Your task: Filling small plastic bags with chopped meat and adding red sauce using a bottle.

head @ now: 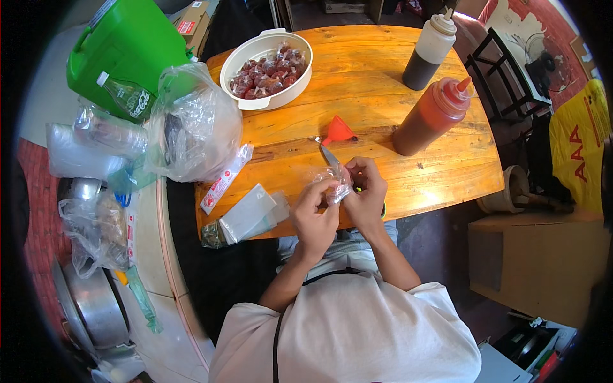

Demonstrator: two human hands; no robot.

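Note:
My left hand (316, 210) and my right hand (365, 194) meet at the near edge of the wooden table, both pinching a crumpled clear plastic bag (341, 191). What the bag contains cannot be made out. Just beyond the fingers lies a knife (329, 155), its handle hidden by the hands. A small red funnel (339, 130) rests on its side past the blade. To the left are flat clear plastic bags (249, 213) and a white and red printed packet (226, 179). A white oval tub (301, 86) at the back holds many small tied bags of dark red sauce (270, 72).
Two squeeze bottles stand at right, one with reddish-brown sauce (428, 117), one with dark liquid (421, 64). At left are a stuffed plastic bag (201, 124), a green jerrycan (129, 43) and a glass bottle (127, 95). A cardboard box (536, 263) sits right of the table.

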